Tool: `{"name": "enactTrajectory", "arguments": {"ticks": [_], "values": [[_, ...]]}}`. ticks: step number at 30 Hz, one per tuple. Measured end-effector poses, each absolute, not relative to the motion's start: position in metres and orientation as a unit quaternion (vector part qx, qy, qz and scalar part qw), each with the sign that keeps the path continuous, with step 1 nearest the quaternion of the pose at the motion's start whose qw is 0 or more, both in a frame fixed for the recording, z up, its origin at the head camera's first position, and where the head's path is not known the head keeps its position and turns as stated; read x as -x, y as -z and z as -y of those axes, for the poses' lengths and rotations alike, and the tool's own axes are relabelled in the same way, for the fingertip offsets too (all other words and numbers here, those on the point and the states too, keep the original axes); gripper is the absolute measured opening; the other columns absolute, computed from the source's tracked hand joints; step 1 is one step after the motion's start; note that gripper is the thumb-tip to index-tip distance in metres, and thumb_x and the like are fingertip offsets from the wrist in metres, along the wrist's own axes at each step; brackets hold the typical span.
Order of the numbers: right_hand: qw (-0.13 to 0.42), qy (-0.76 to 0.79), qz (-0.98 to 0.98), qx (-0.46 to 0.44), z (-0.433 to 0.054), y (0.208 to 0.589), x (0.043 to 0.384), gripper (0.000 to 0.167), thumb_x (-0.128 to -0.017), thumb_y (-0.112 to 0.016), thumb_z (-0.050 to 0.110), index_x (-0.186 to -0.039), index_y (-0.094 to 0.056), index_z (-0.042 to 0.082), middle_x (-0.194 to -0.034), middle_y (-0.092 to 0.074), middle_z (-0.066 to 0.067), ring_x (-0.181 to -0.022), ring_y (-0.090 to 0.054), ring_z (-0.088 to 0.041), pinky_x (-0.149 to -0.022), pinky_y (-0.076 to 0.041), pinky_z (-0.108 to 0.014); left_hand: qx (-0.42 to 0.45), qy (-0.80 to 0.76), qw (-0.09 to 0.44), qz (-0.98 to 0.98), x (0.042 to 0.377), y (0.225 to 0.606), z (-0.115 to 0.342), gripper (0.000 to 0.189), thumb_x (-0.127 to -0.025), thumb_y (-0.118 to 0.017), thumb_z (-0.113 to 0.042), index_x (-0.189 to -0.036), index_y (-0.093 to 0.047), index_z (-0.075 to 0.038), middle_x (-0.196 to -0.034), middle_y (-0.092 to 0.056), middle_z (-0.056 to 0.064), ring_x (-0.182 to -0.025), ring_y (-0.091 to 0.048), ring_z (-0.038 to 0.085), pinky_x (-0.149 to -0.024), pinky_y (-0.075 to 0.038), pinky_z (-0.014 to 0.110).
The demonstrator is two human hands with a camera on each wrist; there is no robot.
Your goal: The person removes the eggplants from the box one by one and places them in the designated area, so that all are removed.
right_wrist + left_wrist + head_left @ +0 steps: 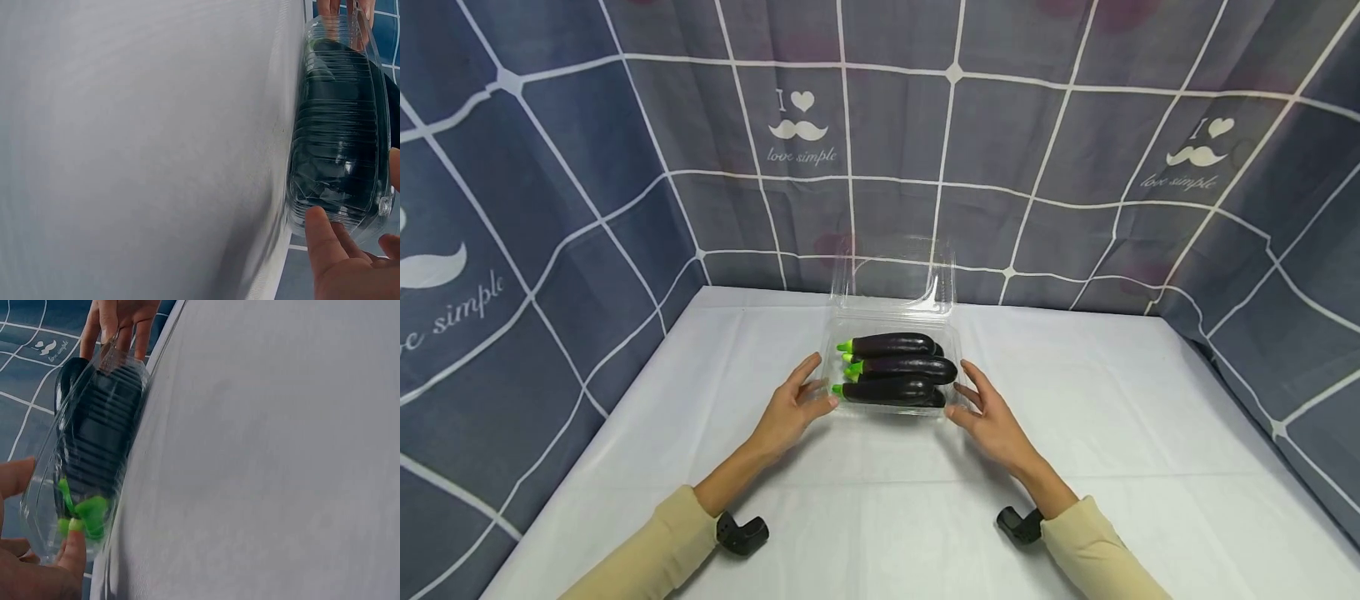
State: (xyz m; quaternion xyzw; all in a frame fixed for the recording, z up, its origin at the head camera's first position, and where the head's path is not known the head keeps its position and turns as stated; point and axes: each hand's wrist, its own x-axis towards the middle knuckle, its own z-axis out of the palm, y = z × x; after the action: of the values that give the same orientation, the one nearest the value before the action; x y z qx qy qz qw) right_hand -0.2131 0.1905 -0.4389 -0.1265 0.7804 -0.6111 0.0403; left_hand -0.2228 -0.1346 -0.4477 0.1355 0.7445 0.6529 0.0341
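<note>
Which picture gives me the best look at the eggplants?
The head view: it looks down into the open clear container, so the eggplants show uncovered. The left wrist view shows them through ribbed plastic, green stems nearest; the right wrist view shows mostly dark skin through the container.

There are two hands (786, 412), one container (891, 315) and seemingly at least five eggplants (906, 367).

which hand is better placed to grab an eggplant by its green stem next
Left, probably: the left hand is on the stem side, its thumb near the front green stem. The right hand is across the clear container, by the rounded ends.
</note>
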Motion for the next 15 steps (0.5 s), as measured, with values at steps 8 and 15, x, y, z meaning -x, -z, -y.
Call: {"name": "enactTrajectory", "arguments": {"ticks": [8, 15], "values": [[0.046, 0.608, -0.783, 0.121, -0.1895, 0.4374, 0.2137, 0.072, -0.094, -0.063, 0.001, -0.155, -0.023, 0.003, -0.16, -0.019, -0.018, -0.141, -0.032, -0.038, -0.105, -0.039, -0.048, -0.143, -0.647, 0.042, -0.748, 0.2263, 0.4474, 0.1385, 0.086, -0.09, -0.074, -0.012, -0.156, -0.02, -0.003, -0.164, -0.01, 0.01, -0.139, -0.035, 0.037, -0.103, -0.045, 0.04], [0.051, 0.601, -0.789, 0.121, -0.1906, 0.433, 0.2117, 0.073, -0.094, -0.063, 0.003, -0.155, -0.024, 0.003, -0.16, -0.02, -0.018, -0.139, -0.034, -0.039, -0.104, -0.041, -0.05, -0.16, -0.62, 0.046, -0.767, 0.2312, 0.4427, 0.1399, 0.096, -0.087, -0.077, -0.011, -0.159, -0.013, -0.01, -0.164, -0.005, 0.007, -0.141, -0.031, 0.037, -0.106, -0.039, 0.051]]}}
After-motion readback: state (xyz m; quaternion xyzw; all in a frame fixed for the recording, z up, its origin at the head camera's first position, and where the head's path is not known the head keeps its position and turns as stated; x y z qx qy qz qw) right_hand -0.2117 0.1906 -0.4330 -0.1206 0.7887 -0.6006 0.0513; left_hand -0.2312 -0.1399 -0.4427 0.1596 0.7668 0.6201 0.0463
